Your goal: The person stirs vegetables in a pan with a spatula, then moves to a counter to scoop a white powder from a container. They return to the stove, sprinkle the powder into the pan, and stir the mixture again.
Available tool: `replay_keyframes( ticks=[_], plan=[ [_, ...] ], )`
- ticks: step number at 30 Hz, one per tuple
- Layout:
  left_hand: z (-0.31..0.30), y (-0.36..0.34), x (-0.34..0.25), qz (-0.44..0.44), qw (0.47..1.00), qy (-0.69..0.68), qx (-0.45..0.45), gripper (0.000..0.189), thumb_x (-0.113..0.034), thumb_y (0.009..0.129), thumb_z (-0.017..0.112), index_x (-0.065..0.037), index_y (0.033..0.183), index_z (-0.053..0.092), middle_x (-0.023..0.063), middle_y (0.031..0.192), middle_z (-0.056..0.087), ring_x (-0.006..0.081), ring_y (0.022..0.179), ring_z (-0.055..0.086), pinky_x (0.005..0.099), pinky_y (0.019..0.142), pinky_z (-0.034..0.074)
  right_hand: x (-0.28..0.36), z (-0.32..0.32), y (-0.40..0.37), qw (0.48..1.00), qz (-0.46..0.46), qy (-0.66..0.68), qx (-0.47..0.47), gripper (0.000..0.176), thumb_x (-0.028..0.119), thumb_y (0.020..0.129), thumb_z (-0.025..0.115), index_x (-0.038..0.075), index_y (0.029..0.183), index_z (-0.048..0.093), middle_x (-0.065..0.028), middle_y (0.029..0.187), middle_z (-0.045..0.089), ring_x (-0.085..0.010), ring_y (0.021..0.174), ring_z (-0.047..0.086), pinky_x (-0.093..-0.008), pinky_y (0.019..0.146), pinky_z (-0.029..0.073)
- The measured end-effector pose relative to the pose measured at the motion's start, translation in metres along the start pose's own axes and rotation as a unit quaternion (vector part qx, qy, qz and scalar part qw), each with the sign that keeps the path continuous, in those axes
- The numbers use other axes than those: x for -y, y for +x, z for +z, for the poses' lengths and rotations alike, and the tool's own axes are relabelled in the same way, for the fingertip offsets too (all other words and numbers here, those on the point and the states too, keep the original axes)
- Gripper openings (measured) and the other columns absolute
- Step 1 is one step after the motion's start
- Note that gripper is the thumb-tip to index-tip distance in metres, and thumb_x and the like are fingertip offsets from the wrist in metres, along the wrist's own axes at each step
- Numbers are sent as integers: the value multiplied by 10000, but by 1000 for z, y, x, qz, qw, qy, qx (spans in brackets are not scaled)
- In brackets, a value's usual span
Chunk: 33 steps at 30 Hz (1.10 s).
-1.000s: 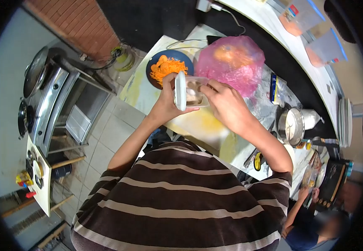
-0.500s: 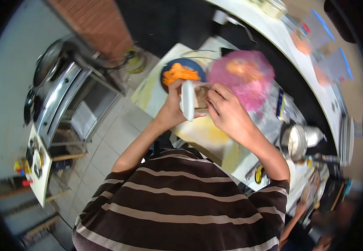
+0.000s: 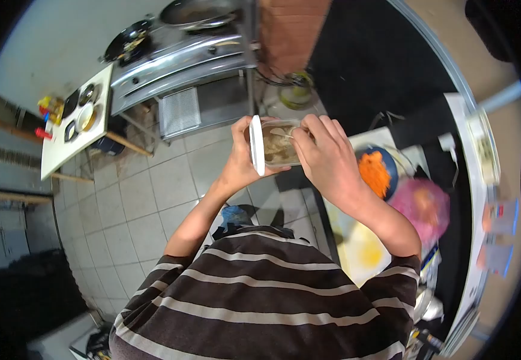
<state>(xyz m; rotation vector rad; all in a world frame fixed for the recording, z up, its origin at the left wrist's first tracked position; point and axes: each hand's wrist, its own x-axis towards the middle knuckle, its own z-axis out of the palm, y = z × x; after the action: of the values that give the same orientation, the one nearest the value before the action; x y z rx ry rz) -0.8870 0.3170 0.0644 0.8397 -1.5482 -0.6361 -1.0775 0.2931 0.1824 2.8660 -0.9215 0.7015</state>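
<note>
Upright between my hands is a clear plastic container (image 3: 281,157) with a pale brown content that I cannot name. A white lid (image 3: 257,146) stands on edge at its left side. My left hand (image 3: 241,157) is wrapped round the container and lid from the left. Over the container's right rim, my right hand (image 3: 326,153) pinches the handle of a small light spoon (image 3: 281,132), whose bowl is inside the container. Shredded orange food (image 3: 374,173) lies in a blue bowl (image 3: 390,163) to the right of my right hand.
A steel stove (image 3: 182,59) carries two woks at the upper left. Left of it stands a small white table (image 3: 62,157) with bowls and bottles. On the right are a worktop (image 3: 356,240), a pink plastic bag (image 3: 422,210) and a white shelf edge (image 3: 471,240). Tiled floor lies below.
The view has turned left, from the worktop towards the stove and floor. My hands have moved away from above the worktop with the container. The spoon in my right hand now shows.
</note>
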Motion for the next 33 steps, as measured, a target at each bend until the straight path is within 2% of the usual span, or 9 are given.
replay_keyframes(
  ticks=[3,8,11,15,17,24,26,29,33],
  plan=[
    [-95,0,11,-7,996,84,-23,1129,-176,643,983,-125,1381,131,229,1393,492,340,1271,555,464,1068,479,31,50,81,997,-65,35,5,216,28,740,663,-2,953,638,-117,1034,578,-277,984,555,-414,879,459],
    [-243,-3,20,-20,983,156,-92,1118,-179,644,981,-100,1371,136,220,1380,517,326,1284,548,453,1091,451,100,107,201,981,-169,84,30,123,37,793,653,26,916,649,-93,1020,593,-260,967,548,-378,868,430],
    [-308,-6,18,-17,967,226,-115,1099,-196,650,979,-77,1366,154,213,1377,529,310,1289,545,444,1101,439,135,129,255,972,-215,97,1,151,25,791,648,8,941,655,-101,1024,600,-258,967,556,-385,868,439],
    [-368,-11,33,1,968,198,-154,1119,-220,648,983,-111,1390,152,227,1388,520,333,1281,549,469,1091,445,161,154,317,965,-245,88,1,185,13,790,645,-19,972,656,-122,1027,611,-270,990,581,-394,892,460],
    [-394,-11,40,13,960,233,-152,1104,-94,627,974,-78,1367,155,238,1407,491,327,1278,561,433,1056,495,170,172,342,958,-246,140,43,212,1,787,643,-40,995,650,-140,1022,618,-290,1012,602,-400,923,476],
    [-472,6,87,-8,936,298,-188,1069,-111,669,959,-79,1359,143,242,1380,512,340,1229,599,420,1031,516,189,244,426,939,-274,190,86,222,45,807,673,-43,1008,642,-145,1025,619,-290,1016,606,-396,919,478],
    [-493,17,106,-28,936,281,-208,1073,-154,666,969,-126,1341,136,219,1395,517,306,1244,572,438,1095,418,186,264,455,947,-257,189,46,209,69,810,694,-30,988,646,-138,1009,615,-281,987,603,-397,876,472],
    [-533,45,128,-4,931,298,-212,1069,-113,687,950,-85,1372,131,258,1371,519,348,1231,598,440,1028,514,178,296,505,944,-256,208,15,193,72,801,704,-14,966,651,-127,984,610,-276,950,591,-398,841,461],
    [-586,93,145,-14,911,359,-201,1061,-113,689,946,-88,1371,134,265,1350,536,350,1224,601,451,1028,509,170,328,573,941,-249,231,-3,175,76,803,699,-7,952,656,-123,975,612,-278,932,580,-400,839,457]
  ],
)
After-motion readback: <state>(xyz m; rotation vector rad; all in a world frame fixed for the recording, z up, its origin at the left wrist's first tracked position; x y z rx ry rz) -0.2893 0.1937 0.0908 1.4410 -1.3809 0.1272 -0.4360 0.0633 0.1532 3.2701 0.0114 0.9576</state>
